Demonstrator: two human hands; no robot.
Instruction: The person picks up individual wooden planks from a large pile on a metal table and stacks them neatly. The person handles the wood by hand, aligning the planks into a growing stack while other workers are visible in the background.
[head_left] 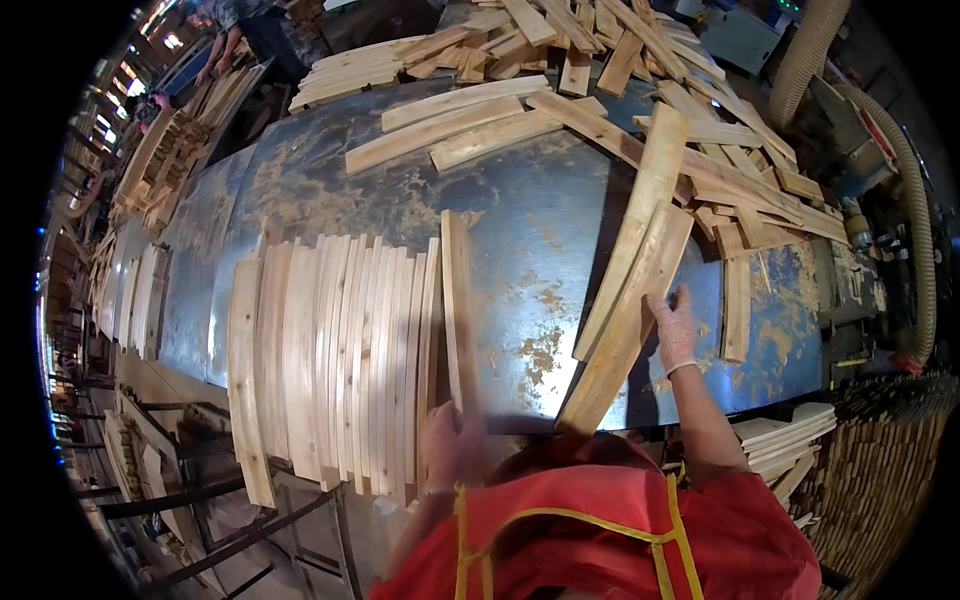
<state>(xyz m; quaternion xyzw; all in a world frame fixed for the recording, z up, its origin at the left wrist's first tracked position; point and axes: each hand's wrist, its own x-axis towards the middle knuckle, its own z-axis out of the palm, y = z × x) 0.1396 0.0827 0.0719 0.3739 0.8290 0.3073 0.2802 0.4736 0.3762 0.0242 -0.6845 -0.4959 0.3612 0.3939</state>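
My left hand (455, 448), smeared by motion, closes around the near end of a narrow wooden board (456, 300) standing on edge. The board leans just right of a tight row of upright boards (340, 350). My right hand (676, 330), in a pale glove, has its thumb and a finger apart. It touches the right edge of a long wooden board (640, 310). A second long board (640, 220) lies against that one's left side, both slanting across the near table edge.
The metal table (400, 200) carries sawdust patches. Loose boards (560, 50) pile up at the far side and right. Boards (440, 130) lie flat mid-table. A ribbed hose (920, 220) hangs at right. Metal frames (300, 530) stand at lower left. Another person (250, 35) works far left.
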